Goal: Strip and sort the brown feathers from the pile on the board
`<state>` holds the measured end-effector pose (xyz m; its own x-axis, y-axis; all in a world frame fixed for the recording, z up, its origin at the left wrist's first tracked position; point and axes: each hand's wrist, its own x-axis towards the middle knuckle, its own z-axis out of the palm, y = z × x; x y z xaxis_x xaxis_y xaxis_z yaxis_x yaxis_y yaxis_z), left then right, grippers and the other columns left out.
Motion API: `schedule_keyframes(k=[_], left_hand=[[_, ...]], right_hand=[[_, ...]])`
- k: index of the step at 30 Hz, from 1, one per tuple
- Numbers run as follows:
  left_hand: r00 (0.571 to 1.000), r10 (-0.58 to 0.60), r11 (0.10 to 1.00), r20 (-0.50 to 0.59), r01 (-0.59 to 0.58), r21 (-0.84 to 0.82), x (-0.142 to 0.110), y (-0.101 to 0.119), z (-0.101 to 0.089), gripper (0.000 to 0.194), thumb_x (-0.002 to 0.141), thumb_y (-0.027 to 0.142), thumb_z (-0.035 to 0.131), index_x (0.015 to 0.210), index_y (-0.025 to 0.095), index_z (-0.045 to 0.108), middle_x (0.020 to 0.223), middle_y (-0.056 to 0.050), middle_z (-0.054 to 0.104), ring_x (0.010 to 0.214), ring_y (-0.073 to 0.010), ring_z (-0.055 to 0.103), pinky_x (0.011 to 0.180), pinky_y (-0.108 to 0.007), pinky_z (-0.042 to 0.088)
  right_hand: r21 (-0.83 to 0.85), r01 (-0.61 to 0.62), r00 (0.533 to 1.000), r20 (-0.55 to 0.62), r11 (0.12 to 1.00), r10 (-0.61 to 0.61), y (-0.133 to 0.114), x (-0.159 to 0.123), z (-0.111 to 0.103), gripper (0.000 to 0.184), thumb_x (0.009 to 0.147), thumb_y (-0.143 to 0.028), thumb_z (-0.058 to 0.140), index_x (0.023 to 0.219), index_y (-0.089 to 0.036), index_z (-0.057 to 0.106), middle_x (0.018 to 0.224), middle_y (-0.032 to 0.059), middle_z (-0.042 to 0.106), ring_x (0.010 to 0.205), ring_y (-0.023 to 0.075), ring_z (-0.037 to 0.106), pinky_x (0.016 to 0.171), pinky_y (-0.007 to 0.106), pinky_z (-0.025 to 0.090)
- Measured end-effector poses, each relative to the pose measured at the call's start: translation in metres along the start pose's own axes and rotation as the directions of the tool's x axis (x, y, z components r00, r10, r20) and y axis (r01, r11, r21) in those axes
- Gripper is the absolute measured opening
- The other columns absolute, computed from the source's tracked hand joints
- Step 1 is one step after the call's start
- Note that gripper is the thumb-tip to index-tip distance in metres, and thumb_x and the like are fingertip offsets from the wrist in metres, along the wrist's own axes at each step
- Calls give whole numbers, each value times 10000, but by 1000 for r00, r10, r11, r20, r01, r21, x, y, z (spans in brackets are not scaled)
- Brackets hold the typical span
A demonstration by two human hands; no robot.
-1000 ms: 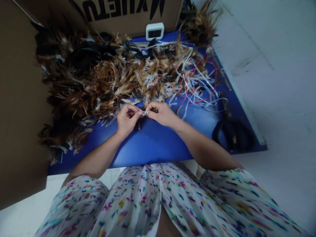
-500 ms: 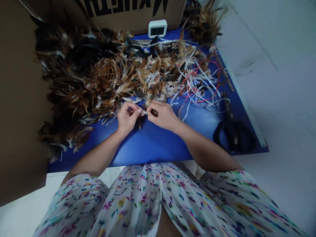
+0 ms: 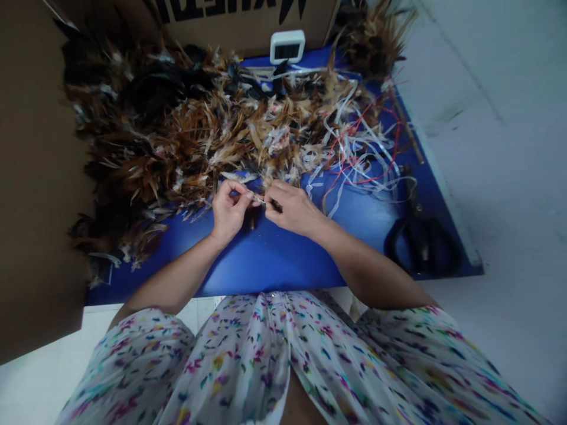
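Note:
My left hand [image 3: 230, 211] is closed in a pinch, thumb against fingertips, on one end of a thin whitish strip [image 3: 259, 200]. My right hand [image 3: 290, 206], its fingers curled in, grips the other end a short way to the right. The strip spans the small gap between the two hands; whether it is a string or a quill I cannot make out. Just beyond both hands lies a wide heap of brown, black and white feathers [image 3: 230, 133], many in bunches. A small brown tip shows below the left fingertips, its source hidden.
Black-handled scissors [image 3: 423, 245] lie at the right of the blue table [image 3: 274, 260]. Behind them is a tangle of white and red strings [image 3: 358, 147]. A small white digital timer [image 3: 287, 47] stands before a cardboard box [image 3: 248, 29]. Another cardboard panel [image 3: 39, 177] rises on the left.
The hands stay almost in place, still pinching the whitish strip, with slightly more of it showing between them. The whole view has shifted a little.

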<state>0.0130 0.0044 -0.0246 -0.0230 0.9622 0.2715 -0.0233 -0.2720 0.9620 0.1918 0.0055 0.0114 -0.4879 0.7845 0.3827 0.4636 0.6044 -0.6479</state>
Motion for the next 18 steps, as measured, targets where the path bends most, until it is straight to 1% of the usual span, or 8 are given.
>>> schedule_keyframes(k=[4,7,9,11,13,16,18], left_hand=[[1000,-28,1000,9,28,6,1,-4,-2,388,810,492,771,873,235,488,774,46,630,671,-128,726,660,-294,650],[999,-45,999,22,45,-10,2,-7,-4,385,811,485,772,876,236,486,768,48,623,690,-135,732,678,-303,650],[998,-57,998,3,57,-40,4,-8,-4,399,796,483,787,866,231,486,755,49,621,693,-135,732,669,-293,645],[997,-71,995,-37,68,-76,5,-7,-4,416,776,477,806,853,220,488,750,46,623,708,-136,734,662,-280,640],[994,-85,992,-62,79,-100,6,-7,-3,428,759,470,822,846,210,493,758,42,623,726,-136,735,657,-266,635],[996,-81,993,-44,77,-84,7,-6,-4,415,764,468,816,870,204,514,794,34,621,730,-124,721,638,-245,624],[998,-53,998,-16,53,-14,7,-5,-6,377,803,478,778,929,206,548,866,14,633,740,-113,703,622,-230,613]], right_hand=[[-14,12,1000,-5,1000,-13,1,0,1,130,812,-113,479,748,-226,480,799,26,516,731,154,499,702,290,426],[38,-8,1000,-15,999,9,0,1,-1,117,818,-129,488,744,-212,520,802,29,548,730,147,523,706,285,432],[133,-67,997,-13,989,70,1,2,-2,100,835,-162,514,761,-198,569,783,18,585,708,133,544,705,278,439],[238,-161,986,5,958,165,2,2,-3,64,839,-220,571,818,-186,621,766,3,629,688,123,571,703,273,450],[330,-239,970,30,913,243,5,2,-1,109,814,-262,625,881,-179,647,762,-6,668,675,123,599,694,273,464],[428,-287,954,47,857,296,12,1,2,128,784,-246,620,885,-175,655,708,-14,680,628,123,615,650,268,476],[461,-302,947,43,834,319,16,2,3,116,773,-220,604,864,-174,659,676,-16,672,605,121,617,628,265,482]])
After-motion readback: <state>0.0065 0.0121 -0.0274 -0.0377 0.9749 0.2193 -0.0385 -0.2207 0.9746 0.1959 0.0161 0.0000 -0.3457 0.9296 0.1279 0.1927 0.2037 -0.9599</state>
